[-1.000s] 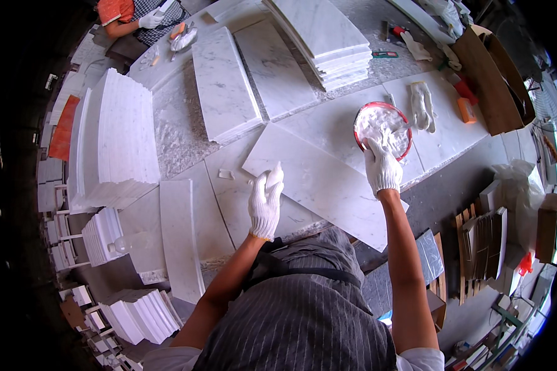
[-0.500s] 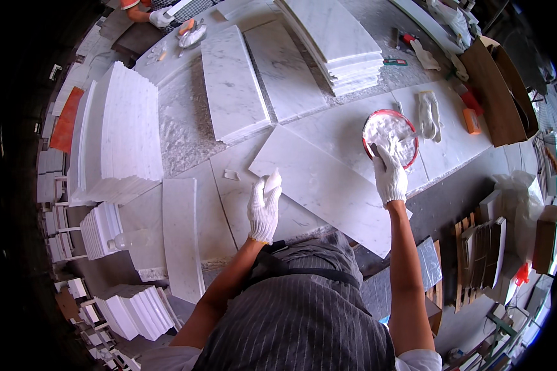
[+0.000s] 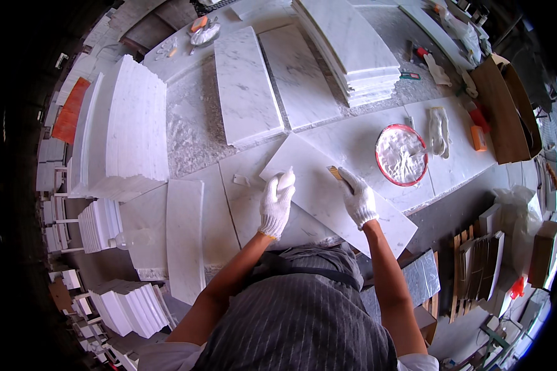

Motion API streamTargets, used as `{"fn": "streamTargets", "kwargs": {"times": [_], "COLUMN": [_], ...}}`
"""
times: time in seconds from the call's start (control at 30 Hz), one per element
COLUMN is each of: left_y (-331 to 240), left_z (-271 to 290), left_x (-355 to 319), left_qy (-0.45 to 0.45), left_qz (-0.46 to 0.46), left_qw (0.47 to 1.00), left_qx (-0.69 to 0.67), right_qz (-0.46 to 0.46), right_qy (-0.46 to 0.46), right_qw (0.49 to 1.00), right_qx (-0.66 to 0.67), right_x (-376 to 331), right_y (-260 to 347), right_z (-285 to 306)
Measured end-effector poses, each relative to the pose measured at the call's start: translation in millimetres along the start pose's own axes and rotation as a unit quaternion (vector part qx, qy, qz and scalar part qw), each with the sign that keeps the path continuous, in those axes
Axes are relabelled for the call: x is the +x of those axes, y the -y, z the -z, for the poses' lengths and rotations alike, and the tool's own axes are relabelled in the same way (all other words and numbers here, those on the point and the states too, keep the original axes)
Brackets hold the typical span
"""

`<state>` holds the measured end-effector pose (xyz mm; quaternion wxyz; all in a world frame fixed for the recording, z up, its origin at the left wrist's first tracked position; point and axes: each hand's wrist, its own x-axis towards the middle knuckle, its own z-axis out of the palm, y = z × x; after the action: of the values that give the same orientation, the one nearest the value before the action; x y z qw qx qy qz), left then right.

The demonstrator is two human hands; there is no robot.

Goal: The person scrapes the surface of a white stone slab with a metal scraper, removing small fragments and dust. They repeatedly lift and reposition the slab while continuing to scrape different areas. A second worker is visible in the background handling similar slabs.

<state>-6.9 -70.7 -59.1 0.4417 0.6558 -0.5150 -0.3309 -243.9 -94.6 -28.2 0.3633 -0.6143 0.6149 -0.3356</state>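
Right hand (image 3: 358,201), centre: fingers closed round yellowish tool (image 3: 335,172), over grey-veined slab (image 3: 312,162) mid-frame. Left hand (image 3: 276,204), centre: fingers half-curled; cannot tell if gripping anything. Slab's lower-right end overhangs table (image 3: 303,224); pressing there could tip it, chipping corner.

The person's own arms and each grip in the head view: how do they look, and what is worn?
The left grip and right grip each wear a white knitted fabric glove with a ribbed cuff; the left cuff has a thin yellow edge. Pale, short fabric sleeves end high on the arms, leaving the forearms bare.
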Motion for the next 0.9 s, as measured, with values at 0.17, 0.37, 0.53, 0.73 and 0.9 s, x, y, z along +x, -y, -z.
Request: {"fn": "streamTargets", "kwargs": {"times": [0.17, 0.37, 0.53, 0.73, 0.9], "left_y": [-5.8, -9.7, -0.7, -2.4, 2.1], "left_z": [-2.0, -2.3, -2.9, -3.4, -1.6], "left_x": [5.7, 5.8, 6.2, 7.0, 6.1], "left_qy": [0.017, 0.01, 0.002, 0.002, 0.007], "left_qz": [-0.022, -0.035, -0.032, -0.037, -0.035], "left_qw": [0.999, 0.998, 0.998, 0.996, 0.995], "left_qx": [0.033, 0.054, 0.049, 0.08, 0.091], "right_qz": [0.023, 0.053, 0.033, 0.0, -0.001], "right_qy": [0.018, 0.011, -0.014, 0.043, 0.031], "right_qw": [0.991, 0.964, 0.979, 0.986, 0.986], "right_qx": [-0.132, -0.262, -0.199, -0.164, -0.161], "right_x": [7.6, 5.7, 0.3, -1.9, 1.6], "right_y": [19.9, 28.8, 16.8, 17.5, 30.8], "right_z": [-15.7, -22.5, -21.6, -22.4, -27.0]}}
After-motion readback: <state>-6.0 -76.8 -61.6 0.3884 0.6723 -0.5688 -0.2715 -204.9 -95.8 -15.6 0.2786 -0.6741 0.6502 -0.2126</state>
